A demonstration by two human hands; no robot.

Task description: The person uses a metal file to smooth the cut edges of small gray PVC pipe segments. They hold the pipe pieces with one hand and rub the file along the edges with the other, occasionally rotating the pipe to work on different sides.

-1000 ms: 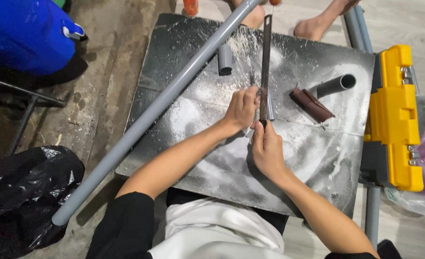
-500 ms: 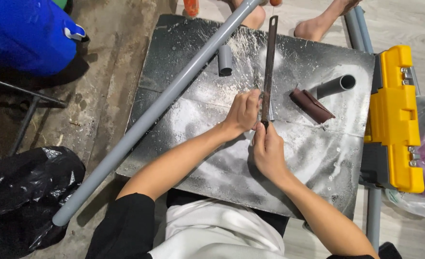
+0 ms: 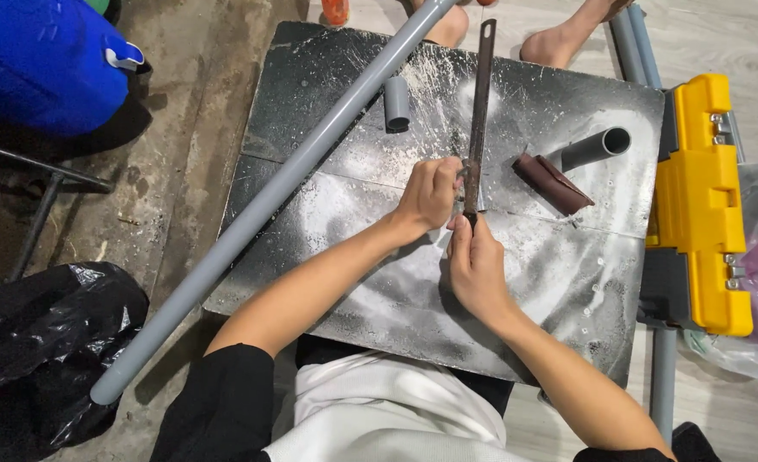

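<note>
Short grey plastic pipe piece [image 3: 482, 198], mostly hidden, sits in your left hand [image 3: 430, 195], which is closed around it near the middle of the dusty black board surface [image 3: 310, 111]. Your right hand [image 3: 475, 265] is closed on the handle end of a long, dark, rusty metal file [image 3: 479, 103], whose blade runs away from you across the pipe piece and up towards the far edge of the surface.

From the head view, white dust is smeared over the surface around both hands. A long grey plastic pipe [image 3: 276, 192] lies diagonally across the left side of the surface, its near end out over the floor. A small grey pipe offcut [image 3: 396, 103] lies beyond your left hand, near the long pipe. To the right of the file lie a brown roll of sandpaper [image 3: 552, 183] and an open-ended grey pipe stub [image 3: 597, 148], touching each other. A yellow plastic toolbox [image 3: 700, 201] stands just beside the right edge.
</note>
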